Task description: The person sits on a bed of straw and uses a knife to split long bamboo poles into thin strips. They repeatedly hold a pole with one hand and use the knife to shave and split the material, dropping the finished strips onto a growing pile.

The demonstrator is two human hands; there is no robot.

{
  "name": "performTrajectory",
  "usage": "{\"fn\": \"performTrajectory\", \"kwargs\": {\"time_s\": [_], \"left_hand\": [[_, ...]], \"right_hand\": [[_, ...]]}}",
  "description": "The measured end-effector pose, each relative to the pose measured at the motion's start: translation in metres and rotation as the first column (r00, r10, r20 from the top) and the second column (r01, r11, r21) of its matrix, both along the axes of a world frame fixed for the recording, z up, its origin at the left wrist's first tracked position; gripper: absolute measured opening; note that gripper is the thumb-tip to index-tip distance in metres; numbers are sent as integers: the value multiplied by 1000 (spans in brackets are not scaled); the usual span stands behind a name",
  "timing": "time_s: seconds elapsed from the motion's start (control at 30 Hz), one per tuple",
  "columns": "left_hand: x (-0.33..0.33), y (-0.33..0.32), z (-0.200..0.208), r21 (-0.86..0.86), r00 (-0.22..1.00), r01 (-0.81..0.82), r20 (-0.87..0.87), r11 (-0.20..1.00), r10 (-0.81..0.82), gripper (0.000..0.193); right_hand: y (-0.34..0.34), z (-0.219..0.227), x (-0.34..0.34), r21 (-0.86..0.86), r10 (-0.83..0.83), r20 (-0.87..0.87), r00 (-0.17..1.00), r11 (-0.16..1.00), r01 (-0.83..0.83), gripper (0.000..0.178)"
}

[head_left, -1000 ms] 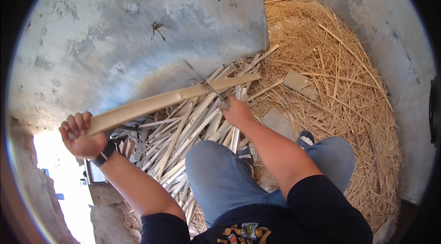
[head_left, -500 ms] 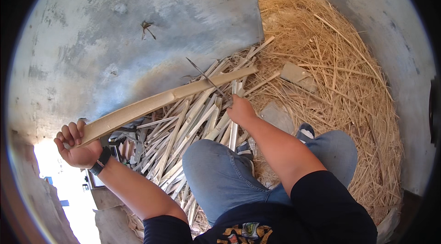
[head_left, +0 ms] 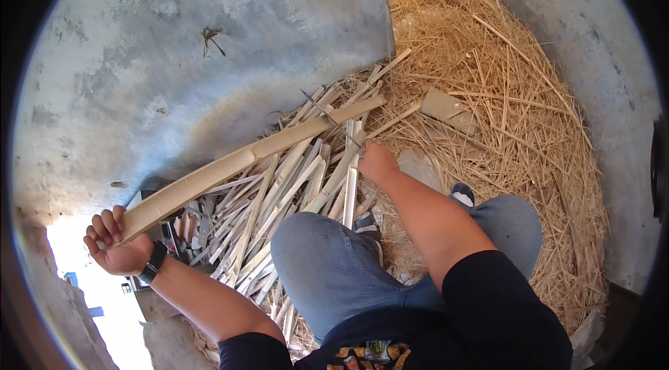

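Observation:
A long split bamboo strip (head_left: 230,162) slants across the view, rising from left to right. My left hand (head_left: 125,250) is closed round its lower left end, a dark watch on the wrist. Toward the strip's other end, a thin-bladed knife (head_left: 339,124) lies across it, its tip pointing up and left beyond the strip. My right hand (head_left: 378,161) grips the knife's handle, which the fingers mostly hide. Whether the blade cuts into the bamboo or only touches it, I cannot tell.
A pile of split bamboo pieces (head_left: 261,203) lies beneath the strip, beside my bent knee. Straw-like shavings (head_left: 529,140) cover the ground at right, with a flat brick-like block (head_left: 448,111) among them. A grey wall (head_left: 244,14) stands close at the far left, another (head_left: 599,49) at right.
My right hand and the knife have shifted a little right along the bamboo strip. My left hand, still holding its end, sits slightly lower. The view itself has moved slightly.

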State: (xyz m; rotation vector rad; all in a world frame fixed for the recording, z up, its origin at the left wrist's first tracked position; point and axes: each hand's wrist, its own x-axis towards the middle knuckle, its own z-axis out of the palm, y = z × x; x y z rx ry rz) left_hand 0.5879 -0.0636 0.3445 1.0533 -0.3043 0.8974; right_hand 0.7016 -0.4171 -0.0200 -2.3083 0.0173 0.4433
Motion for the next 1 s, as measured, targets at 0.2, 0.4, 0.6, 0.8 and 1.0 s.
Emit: {"fn": "performTrajectory", "kwargs": {"time_s": [0.2, 0.4, 0.6, 0.8, 1.0], "left_hand": [[-8, -10, 5, 22, 996, 81, 31, 996, -82, 29], [-10, -26, 17, 115, 983, 170, 53, 979, -177, 29], [0, -6, 8, 66, 992, 122, 35, 990, -125, 25], [-2, -14, 16, 65, 989, 137, 40, 988, -139, 23], [3, -9, 14, 67, 991, 130, 30, 989, -132, 24]], "right_hand": [[34, 44, -30, 132, -55, -88, 995, 989, 66, 34], [53, 64, -15, 253, 182, 324, 928, 929, -270, 25], [-9, -24, 16, 57, -105, 33, 994, 993, 103, 39], [34, 26, -27, 159, -57, 43, 997, 986, 50, 39], [24, -43, -13, 203, -128, 93, 987, 973, 107, 39]]}}
